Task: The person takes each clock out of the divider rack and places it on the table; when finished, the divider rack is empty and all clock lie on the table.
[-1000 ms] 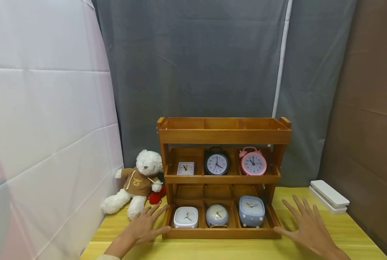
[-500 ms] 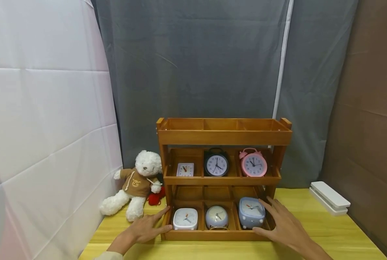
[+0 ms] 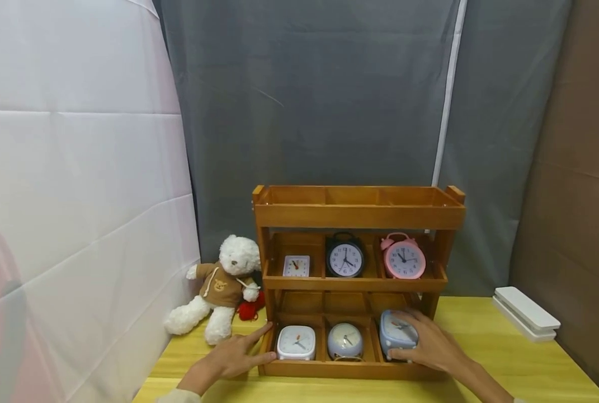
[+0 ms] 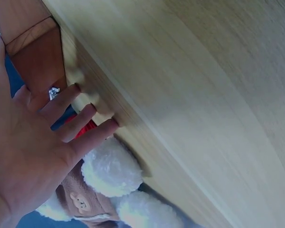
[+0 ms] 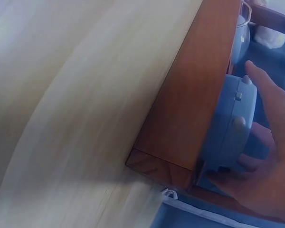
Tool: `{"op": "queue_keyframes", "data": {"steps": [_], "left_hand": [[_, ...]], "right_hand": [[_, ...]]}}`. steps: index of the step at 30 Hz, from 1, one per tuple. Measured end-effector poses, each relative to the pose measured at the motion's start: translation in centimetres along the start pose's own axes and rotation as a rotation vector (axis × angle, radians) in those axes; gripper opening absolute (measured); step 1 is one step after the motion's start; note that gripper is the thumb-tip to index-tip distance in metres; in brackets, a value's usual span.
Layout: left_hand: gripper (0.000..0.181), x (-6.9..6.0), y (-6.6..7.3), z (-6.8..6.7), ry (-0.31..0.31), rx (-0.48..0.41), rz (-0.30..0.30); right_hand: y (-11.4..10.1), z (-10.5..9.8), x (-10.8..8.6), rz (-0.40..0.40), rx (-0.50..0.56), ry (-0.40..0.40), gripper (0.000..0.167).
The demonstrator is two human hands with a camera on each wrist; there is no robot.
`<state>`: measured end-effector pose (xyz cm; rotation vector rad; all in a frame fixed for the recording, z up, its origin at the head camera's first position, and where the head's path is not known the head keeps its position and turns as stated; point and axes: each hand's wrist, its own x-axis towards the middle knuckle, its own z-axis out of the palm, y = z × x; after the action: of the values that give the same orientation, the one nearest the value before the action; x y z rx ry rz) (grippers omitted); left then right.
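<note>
My right hand (image 3: 432,342) grips a blue alarm clock (image 3: 388,331) in the bottom right compartment of a wooden shelf (image 3: 359,216). In the right wrist view, thumb and fingers lie around this clock (image 5: 230,126); the clock sits behind the front board, turned slightly. My left hand (image 3: 232,355) touches the shelf's lower left corner with thumb and index finger, the other fingers spread, as the left wrist view also shows. Beside the blue clock are a round lavender clock (image 3: 345,341) and a white square clock (image 3: 296,342). The palm hides the shelf's lower right corner.
The middle tier holds a small white clock (image 3: 296,266), a black clock (image 3: 345,260) and a pink alarm clock (image 3: 405,260). A white teddy bear (image 3: 223,288) sits left, a red thing (image 3: 249,307) beside it. A white device (image 3: 527,313) lies right on the yellow table (image 3: 505,358).
My right hand has moved left from beside the shelf's corner onto the blue clock, which has turned a little. The left hand stays at the corner. The head view has shifted slightly.
</note>
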<state>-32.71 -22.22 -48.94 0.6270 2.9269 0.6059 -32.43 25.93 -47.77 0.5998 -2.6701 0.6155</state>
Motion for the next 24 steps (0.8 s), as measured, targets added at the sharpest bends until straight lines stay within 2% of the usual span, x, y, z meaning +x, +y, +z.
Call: {"op": "queue_keyframes", "data": {"steps": [7, 13, 24], "left_hand": [[0.078, 0.2, 0.7, 0.0, -0.008, 0.023, 0.009], [0.08, 0.3, 0.6, 0.2, -0.017, 0.026, -0.007], [0.08, 0.0, 0.3, -0.5, -0.032, -0.005, -0.028]], "right_hand": [[0.9, 0.3, -0.2, -0.071, 0.028, 0.062, 0.069], [1.2, -0.1, -0.1, -0.079, 0.041, 0.093, 0.064], [-0.1, -3.9, -0.5, -0.049, 0.022, 0.096, 0.063]]}}
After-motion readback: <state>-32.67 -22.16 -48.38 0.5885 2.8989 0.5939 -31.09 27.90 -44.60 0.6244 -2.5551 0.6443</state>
